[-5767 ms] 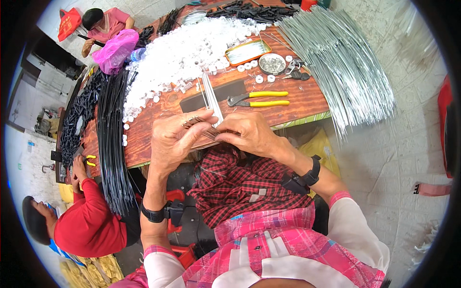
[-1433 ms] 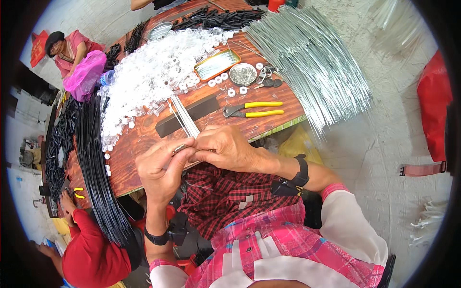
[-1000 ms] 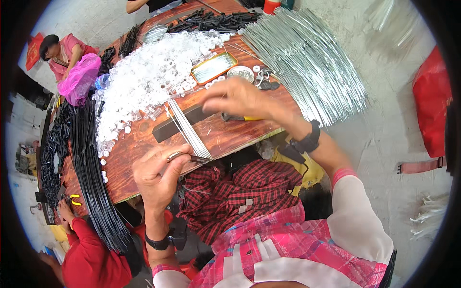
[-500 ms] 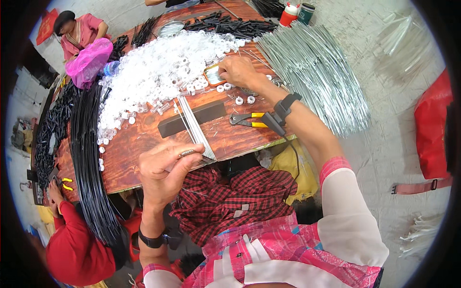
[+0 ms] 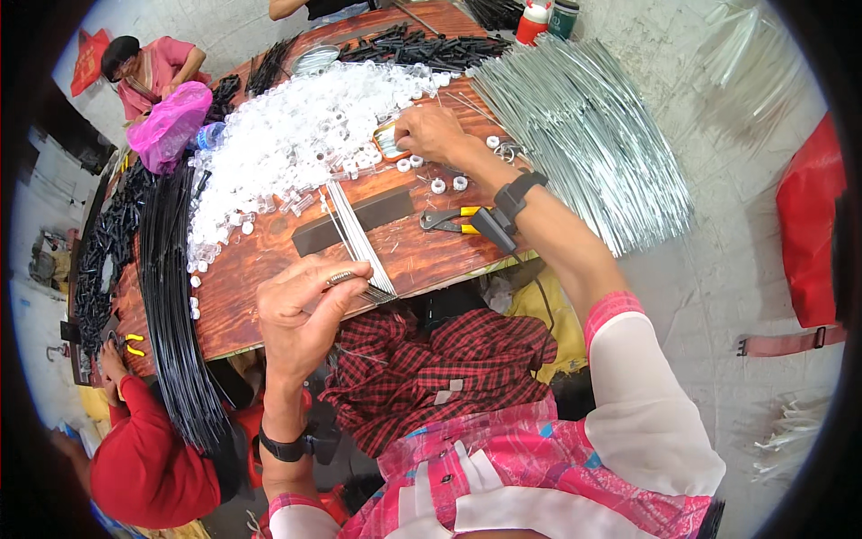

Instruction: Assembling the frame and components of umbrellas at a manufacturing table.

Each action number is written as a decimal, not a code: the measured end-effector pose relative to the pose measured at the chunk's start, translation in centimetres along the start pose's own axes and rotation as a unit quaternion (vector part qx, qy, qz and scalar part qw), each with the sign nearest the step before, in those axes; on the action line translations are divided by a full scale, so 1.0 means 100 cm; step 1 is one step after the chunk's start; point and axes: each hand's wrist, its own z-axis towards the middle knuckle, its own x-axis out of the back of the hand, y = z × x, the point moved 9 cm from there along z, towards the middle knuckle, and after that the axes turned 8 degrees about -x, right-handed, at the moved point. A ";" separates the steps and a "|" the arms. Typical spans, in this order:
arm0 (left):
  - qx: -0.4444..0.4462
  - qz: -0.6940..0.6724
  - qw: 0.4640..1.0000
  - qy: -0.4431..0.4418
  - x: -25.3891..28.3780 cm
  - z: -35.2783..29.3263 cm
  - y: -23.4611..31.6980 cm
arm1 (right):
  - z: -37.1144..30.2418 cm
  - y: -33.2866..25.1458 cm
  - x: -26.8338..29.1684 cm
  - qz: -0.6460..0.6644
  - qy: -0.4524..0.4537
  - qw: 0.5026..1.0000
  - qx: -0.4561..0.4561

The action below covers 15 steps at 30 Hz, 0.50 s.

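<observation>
My left hand [image 5: 301, 314] is closed near the table's front edge, thumb and forefinger pinching a small ribbed metal piece that looks like a coil spring [image 5: 341, 278]. Just beyond it, thin pale metal rods [image 5: 359, 238] lie side by side across a dark block [image 5: 395, 207], their near ends at the table edge. Farther out, my right hand [image 5: 435, 135] has its fingers curled together at the side of a small orange-rimmed tray [image 5: 379, 148]. Small pale pieces lie in that tray. My fingertips are turned away, so whatever they pinch is hidden.
Clear plastic pieces [image 5: 278, 135] are heaped beyond the block. Yellow-handled cutting pliers [image 5: 440, 221] and white rings [image 5: 438, 186] lie to its right. Silver rods [image 5: 593, 144] spread over the right end, black rods [image 5: 171, 296] over the left. Co-workers sit at left and far left.
The whole picture has shifted slightly. My right hand stays at the tray with its fingers curled in a little more. My left hand keeps its pinch on the coil spring.
</observation>
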 end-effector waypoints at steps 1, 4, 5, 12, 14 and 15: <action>0.004 -0.007 1.000 0.006 0.002 -0.002 -0.001 | -0.001 -0.002 0.000 0.001 0.009 1.000 -0.001; 0.002 0.013 1.000 -0.001 -0.004 0.002 0.003 | -0.007 0.007 0.008 0.039 0.069 0.997 0.011; 0.003 0.016 1.000 -0.002 -0.004 0.002 0.005 | -0.012 0.005 0.018 0.073 0.117 0.990 0.025; 0.018 0.006 1.000 0.021 0.001 0.001 -0.003 | -0.021 -0.011 0.044 0.143 0.139 0.979 0.035; 0.018 -0.007 1.000 0.020 -0.001 0.004 -0.005 | -0.032 -0.020 0.067 0.220 0.198 0.954 0.052; 0.023 -0.003 0.999 0.033 0.002 0.005 -0.005 | -0.037 -0.035 0.075 0.221 0.190 0.955 0.063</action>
